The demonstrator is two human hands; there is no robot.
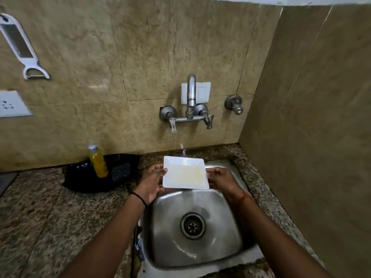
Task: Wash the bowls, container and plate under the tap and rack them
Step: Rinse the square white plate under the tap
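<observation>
Above the steel sink [226,219], at its back edge below the tap [191,91], I hold the square white plate [184,172] level, face up. The basin shows no other dishes. No stream from the spout is visible. My left hand [151,184] grips the plate's left edge, thumb on top; my right hand [220,180] pinches the right edge likewise. A yellowish film covers the plate's centre, so I judge the step to be washing the plate. Next move: free one hand, open a tap handle, rinse the film. A black rack [84,177] sits just left, holding a yellow bottle [98,162]
</observation>
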